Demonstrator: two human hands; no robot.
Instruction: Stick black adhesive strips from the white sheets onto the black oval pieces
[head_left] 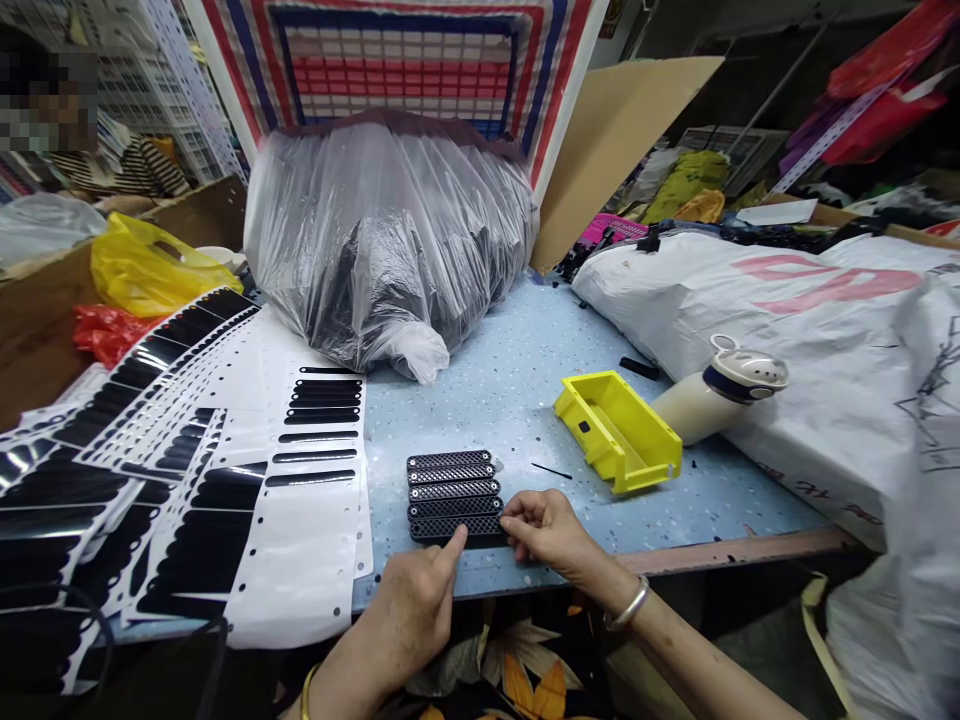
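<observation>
Several black perforated grille strips (453, 494) lie side by side in a neat row on the blue speckled table (495, 390), near its front edge. My left hand (417, 604) points its index finger onto the nearest strip (480, 527). My right hand (545, 530) pinches the right end of that same strip with thumb and fingers. White backing sheets (300, 520) with black sticker strips lie fanned out just left of the row.
A big clear plastic bag (386, 235) of dark parts stands behind. A yellow plastic bin (619, 430) lies tipped at right, beside a white bottle (712, 395) and large white sacks (787, 310). Another person sits at far left, behind a yellow bag (150, 265).
</observation>
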